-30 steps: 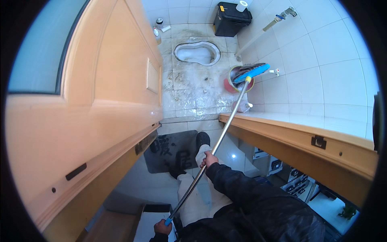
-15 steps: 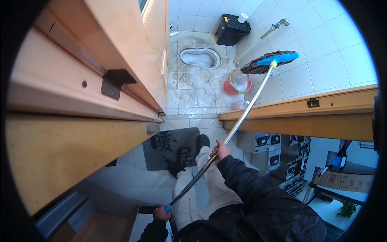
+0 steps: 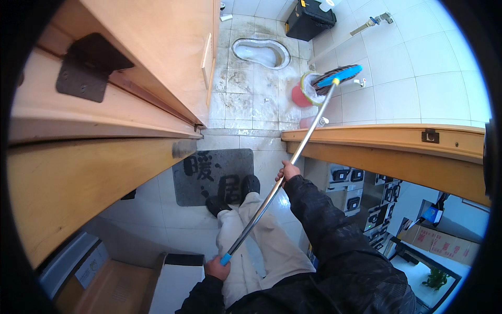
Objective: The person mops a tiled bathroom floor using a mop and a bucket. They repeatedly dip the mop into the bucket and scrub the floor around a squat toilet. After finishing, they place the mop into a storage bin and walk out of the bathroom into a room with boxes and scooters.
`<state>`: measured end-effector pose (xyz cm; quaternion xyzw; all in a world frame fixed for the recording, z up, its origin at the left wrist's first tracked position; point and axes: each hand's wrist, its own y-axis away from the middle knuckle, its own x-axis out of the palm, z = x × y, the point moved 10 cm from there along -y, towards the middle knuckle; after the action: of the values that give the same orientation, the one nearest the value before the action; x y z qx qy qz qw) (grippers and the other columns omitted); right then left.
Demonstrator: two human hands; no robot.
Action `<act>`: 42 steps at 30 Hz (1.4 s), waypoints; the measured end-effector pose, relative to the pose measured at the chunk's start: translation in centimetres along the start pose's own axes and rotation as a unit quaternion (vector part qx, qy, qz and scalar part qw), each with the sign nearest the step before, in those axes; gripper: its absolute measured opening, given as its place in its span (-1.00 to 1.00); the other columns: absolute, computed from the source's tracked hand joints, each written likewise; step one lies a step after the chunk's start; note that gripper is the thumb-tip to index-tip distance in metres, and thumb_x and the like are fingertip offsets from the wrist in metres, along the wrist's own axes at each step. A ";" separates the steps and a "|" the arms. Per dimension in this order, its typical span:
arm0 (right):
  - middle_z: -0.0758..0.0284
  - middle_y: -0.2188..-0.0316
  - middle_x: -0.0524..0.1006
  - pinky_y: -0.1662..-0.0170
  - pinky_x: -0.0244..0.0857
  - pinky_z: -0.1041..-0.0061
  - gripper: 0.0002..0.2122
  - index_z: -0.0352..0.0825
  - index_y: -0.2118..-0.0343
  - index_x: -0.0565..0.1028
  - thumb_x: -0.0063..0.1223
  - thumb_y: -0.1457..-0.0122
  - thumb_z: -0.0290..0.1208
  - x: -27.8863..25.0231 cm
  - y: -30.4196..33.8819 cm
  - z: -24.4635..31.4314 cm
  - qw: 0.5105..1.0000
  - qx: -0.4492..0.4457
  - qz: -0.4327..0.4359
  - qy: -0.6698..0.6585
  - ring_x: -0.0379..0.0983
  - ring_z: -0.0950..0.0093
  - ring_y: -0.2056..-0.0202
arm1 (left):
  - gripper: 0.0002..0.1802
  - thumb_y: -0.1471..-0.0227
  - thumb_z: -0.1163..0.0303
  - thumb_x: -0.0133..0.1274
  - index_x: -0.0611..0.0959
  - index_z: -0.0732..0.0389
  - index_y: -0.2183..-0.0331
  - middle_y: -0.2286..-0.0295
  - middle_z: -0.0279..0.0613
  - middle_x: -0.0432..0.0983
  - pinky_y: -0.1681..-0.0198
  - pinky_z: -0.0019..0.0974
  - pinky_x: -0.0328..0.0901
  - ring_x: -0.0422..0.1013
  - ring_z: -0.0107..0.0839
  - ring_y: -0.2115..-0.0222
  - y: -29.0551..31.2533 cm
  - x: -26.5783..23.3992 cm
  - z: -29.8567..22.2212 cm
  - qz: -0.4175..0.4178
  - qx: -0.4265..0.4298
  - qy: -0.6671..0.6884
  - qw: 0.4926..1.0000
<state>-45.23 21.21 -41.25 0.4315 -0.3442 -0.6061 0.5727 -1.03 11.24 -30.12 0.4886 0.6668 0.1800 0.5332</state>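
Both my hands are closed round the pole of a long-handled mop with a blue plate and a dark shaggy head. My left hand grips the blue end of the pole, low by my legs. Farther up the silver pole, my right hand holds it about midway. The mop head is tilted over the right side of a pink bucket with pale suds inside. Part of the bucket is hidden behind the head; whether the two touch, I cannot tell.
Past the doorway, a squat toilet is set in wet, stained tiles. A black bin stands behind it, near a wall tap. Wooden door frames flank the opening. A grey mat lies by my feet; grey lockers are at right.
The mop head has moved left and down, closer to the bucket. My hands still hold the pole. The whole view has shifted, and my feet stand closer together.
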 end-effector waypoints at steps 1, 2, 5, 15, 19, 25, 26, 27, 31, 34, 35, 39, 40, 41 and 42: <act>0.35 0.66 0.17 0.63 0.19 0.36 -0.82 -0.31 0.35 0.24 -0.08 -0.23 -0.32 -0.2 -1.5 -0.1 1.000 0.006 -0.011 0.009 0.16 0.48 0.68 | -0.70 0.13 0.15 0.13 0.55 0.21 0.55 0.61 0.12 0.50 0.39 0.12 0.36 0.47 0.15 0.49 0.2 0.1 -1.1 0.001 -0.010 -0.012 1.000; 0.31 0.66 0.23 0.67 0.20 0.33 -0.78 -0.37 0.33 0.29 -0.03 -0.19 -0.31 -0.5 -3.1 0.0 1.000 -0.001 -0.023 0.018 0.19 0.43 0.70 | -0.71 0.14 0.17 0.13 0.54 0.22 0.56 0.62 0.13 0.49 0.39 0.12 0.36 0.46 0.15 0.50 0.3 0.2 -2.2 0.004 -0.024 -0.021 1.000; 0.36 0.68 0.16 0.66 0.15 0.38 -0.84 -0.33 0.29 0.28 -0.09 -0.22 -0.35 -0.7 -7.9 -0.1 0.997 0.020 -0.018 0.067 0.15 0.49 0.70 | -0.67 0.06 0.12 0.09 0.55 0.22 0.42 0.52 0.12 0.54 0.31 0.13 0.37 0.48 0.17 0.44 1.0 0.6 -6.3 0.062 -0.055 -0.029 0.996; 0.28 0.77 0.23 0.74 0.21 0.24 -0.77 -0.39 0.37 0.38 -0.16 -0.26 -0.30 -1.3 -12.1 2.0 0.979 -0.002 -0.027 0.202 0.23 0.33 0.79 | -0.66 0.02 0.11 0.07 0.57 0.16 0.30 0.45 0.09 0.57 0.24 0.11 0.37 0.50 0.13 0.37 0.5 -1.1 -9.4 0.090 -0.080 -0.015 0.993; 0.24 0.71 0.26 0.70 0.25 0.23 -0.78 -0.43 0.24 0.36 -0.16 -0.25 -0.34 -1.0 -8.8 -2.1 0.995 -0.009 -0.045 0.089 0.21 0.35 0.77 | -0.68 0.06 0.09 0.10 0.60 0.12 0.35 0.48 0.08 0.57 0.27 0.11 0.37 0.49 0.13 0.40 -0.6 -0.1 -1.8 0.049 -0.083 0.004 0.995; 0.27 0.72 0.23 0.65 0.21 0.28 -0.76 -0.42 0.22 0.34 -0.10 -0.21 -0.32 -1.6 1.0 -3.0 0.998 -0.033 -0.050 0.037 0.19 0.38 0.73 | -0.71 0.13 0.09 0.13 0.60 0.12 0.45 0.52 0.07 0.55 0.31 0.13 0.37 0.48 0.13 0.43 -0.6 3.5 5.0 0.037 -0.022 0.017 0.999; 0.29 0.72 0.21 0.64 0.21 0.29 -0.78 -0.41 0.29 0.33 -0.08 -0.21 -0.31 -1.7 2.8 -3.1 0.998 -0.030 -0.048 0.007 0.18 0.39 0.73 | -0.71 0.15 0.10 0.14 0.59 0.12 0.47 0.54 0.07 0.54 0.34 0.14 0.36 0.47 0.14 0.45 -0.4 3.7 5.7 0.025 -0.018 0.021 0.999; 0.31 0.73 0.20 0.65 0.21 0.30 -0.81 -0.35 0.38 0.28 -0.05 -0.19 -0.33 -1.5 4.6 -2.9 0.998 -0.042 -0.041 0.007 0.17 0.41 0.74 | -0.71 0.16 0.11 0.16 0.58 0.13 0.50 0.57 0.08 0.52 0.37 0.14 0.35 0.46 0.14 0.47 -0.3 3.8 6.1 0.016 -0.010 0.023 1.000; 0.36 0.75 0.16 0.64 0.21 0.33 -0.80 -0.31 0.40 0.22 -0.06 -0.20 -0.33 -1.7 10.0 -2.1 0.998 -0.037 -0.042 -0.010 0.16 0.45 0.74 | -0.72 0.15 0.12 0.15 0.60 0.13 0.47 0.52 0.05 0.54 0.33 0.10 0.36 0.48 0.10 0.42 -0.3 4.8 7.1 0.034 -0.008 0.009 0.999; 0.37 0.75 0.16 0.64 0.21 0.34 -0.81 -0.29 0.38 0.21 -0.06 -0.20 -0.34 -1.7 12.1 -1.0 0.998 -0.049 -0.037 -0.016 0.15 0.46 0.74 | -0.71 0.14 0.12 0.14 0.62 0.11 0.40 0.47 0.02 0.56 0.29 0.08 0.37 0.49 0.07 0.39 -0.5 5.3 7.0 0.050 -0.022 0.011 0.998; 0.37 0.75 0.16 0.64 0.21 0.34 -0.81 -0.29 0.37 0.21 -0.06 -0.19 -0.35 -1.6 12.5 -0.7 0.998 -0.056 -0.035 -0.019 0.15 0.46 0.74 | -0.71 0.14 0.12 0.15 0.63 0.10 0.39 0.46 0.01 0.57 0.29 0.08 0.37 0.49 0.07 0.39 -0.6 5.3 6.9 0.044 -0.022 0.018 0.999; 0.39 0.70 0.12 0.56 0.21 0.35 -0.82 -0.26 0.40 0.18 -0.09 -0.22 -0.34 -1.6 12.1 -0.1 0.998 -0.053 -0.018 -0.015 0.12 0.47 0.68 | -0.70 0.14 0.12 0.15 0.63 0.09 0.37 0.46 -0.01 0.57 0.29 0.08 0.37 0.49 0.07 0.38 -0.7 4.7 5.3 0.026 0.009 0.030 0.999; 0.39 0.70 0.13 0.56 0.22 0.35 -0.81 -0.25 0.40 0.18 -0.09 -0.22 -0.34 -1.7 11.5 0.1 0.998 -0.059 -0.017 -0.004 0.12 0.47 0.68 | -0.70 0.14 0.12 0.15 0.63 0.09 0.37 0.46 0.00 0.57 0.29 0.08 0.37 0.49 0.07 0.38 -0.7 4.5 5.0 0.026 0.015 0.040 0.999; 0.39 0.69 0.13 0.56 0.22 0.35 -0.81 -0.25 0.40 0.18 -0.09 -0.22 -0.33 -1.8 10.8 0.1 0.998 -0.056 -0.019 0.001 0.13 0.47 0.68 | -0.70 0.14 0.11 0.15 0.63 0.09 0.38 0.46 0.00 0.57 0.29 0.08 0.37 0.49 0.07 0.38 -0.7 4.4 4.6 0.027 0.020 0.049 0.998; 0.39 0.69 0.14 0.56 0.22 0.35 -0.81 -0.25 0.40 0.18 -0.08 -0.22 -0.33 -1.8 9.8 -0.1 0.998 -0.052 -0.021 0.006 0.13 0.47 0.68 | -0.70 0.14 0.11 0.15 0.62 0.10 0.39 0.46 0.01 0.56 0.29 0.09 0.37 0.49 0.07 0.38 -0.7 4.5 4.6 0.040 0.009 0.040 0.998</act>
<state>-41.27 21.98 -32.08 0.4118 -0.3000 -0.6324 0.5835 2.91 13.43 -34.77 0.5125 0.6690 0.2145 0.4938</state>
